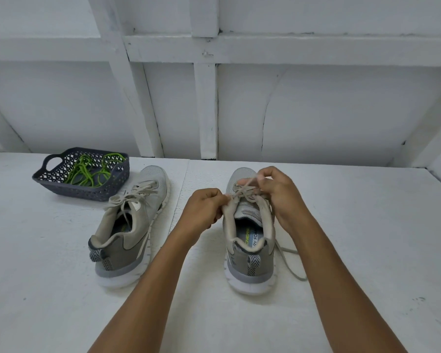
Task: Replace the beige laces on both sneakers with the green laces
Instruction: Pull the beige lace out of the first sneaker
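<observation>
Flat beige lace [242, 191], grey mesh sneaker [250, 240]
The left hand [206, 207] and right hand [278, 192] both pinch the woven lace, each grip clenched.

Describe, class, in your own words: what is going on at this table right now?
A person is working on the grey mesh sneaker on the right. The left hand and right hand both pinch its flat beige lace near the top eyelets, and one end trails on the white table. The second grey mesh sneaker, to the left, is still laced in beige. The bright green laces lie in the dark perforated plastic basket.
</observation>
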`<state>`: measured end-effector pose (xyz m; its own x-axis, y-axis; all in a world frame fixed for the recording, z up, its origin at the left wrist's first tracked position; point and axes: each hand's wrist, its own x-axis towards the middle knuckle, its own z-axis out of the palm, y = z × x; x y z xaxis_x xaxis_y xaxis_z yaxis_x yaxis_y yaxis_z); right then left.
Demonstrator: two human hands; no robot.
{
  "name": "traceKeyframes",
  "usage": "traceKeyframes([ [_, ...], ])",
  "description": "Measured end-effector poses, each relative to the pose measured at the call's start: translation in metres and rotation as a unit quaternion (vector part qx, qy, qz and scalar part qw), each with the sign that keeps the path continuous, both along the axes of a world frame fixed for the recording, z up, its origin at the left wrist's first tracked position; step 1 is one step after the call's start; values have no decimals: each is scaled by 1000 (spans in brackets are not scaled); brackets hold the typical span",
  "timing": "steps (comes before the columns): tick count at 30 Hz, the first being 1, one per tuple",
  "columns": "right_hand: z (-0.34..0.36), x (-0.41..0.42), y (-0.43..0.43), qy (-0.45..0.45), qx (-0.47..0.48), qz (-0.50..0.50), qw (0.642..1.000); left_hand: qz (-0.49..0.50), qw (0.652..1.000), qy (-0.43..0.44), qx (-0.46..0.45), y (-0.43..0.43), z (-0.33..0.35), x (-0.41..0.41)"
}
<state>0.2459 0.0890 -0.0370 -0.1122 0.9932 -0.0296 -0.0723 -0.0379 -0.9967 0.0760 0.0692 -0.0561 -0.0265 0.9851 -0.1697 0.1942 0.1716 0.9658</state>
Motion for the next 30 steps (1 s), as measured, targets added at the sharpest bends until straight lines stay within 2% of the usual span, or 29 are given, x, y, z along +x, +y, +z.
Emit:
traceKeyframes([
  [1, 1, 3, 2, 41, -22, -15, 999, 1, 1000, 2, -1, 0, 0, 0],
  [2, 1, 7, 5, 34, -25, -35, 999, 0, 1000, 2, -2, 0, 0, 0],
  [5, -4, 13, 7, -49, -3, -42, 998, -3, 1000, -3, -6, 1, -1, 1],
  [7, -7, 13, 5, -150, 40, -6, 988, -5, 1000, -3, -4, 2, -1, 2],
  [10, -4, 9, 2, -323, 99, 50, 940, -6, 1000, 0, -1, 2, -1, 2],
  [12, 0, 4, 1, -371, 114, 48, 920, -7, 1000, 4, 2, 2, -1, 2],
  [14, -2, 2, 3, -353, 122, 40, 927, -5, 1000, 6, 5, 1, -1, 2],
  [15, -3, 1, 2, -307, 112, 40, 944, -4, 1000, 6, 6, 1, -1, 2],
  [17, -4, 1, 2, -161, 67, 37, 984, -2, 1000, 4, 5, 1, -2, 1],
  [19, -1, 4, 3, -40, 19, 26, 999, -2, 1000, 3, 4, 0, -2, 1],
  [21, 1, 9, 5, -23, 17, -14, 1000, 0, 1000, -1, 4, -1, -2, 1],
  [23, 0, 14, 6, -69, 41, -35, 996, 2, 1000, -4, 4, -1, -3, 2],
  [25, -2, 17, 5, -175, 74, -7, 982, 3, 1000, -2, 5, 0, -2, 4],
  [28, -3, 15, 1, -354, 104, 50, 928, 3, 1000, -2, 6, 0, -1, 4],
  [30, -4, 12, 2, -378, 119, 39, 917, 1, 1000, -1, 8, -1, -1, 4],
])
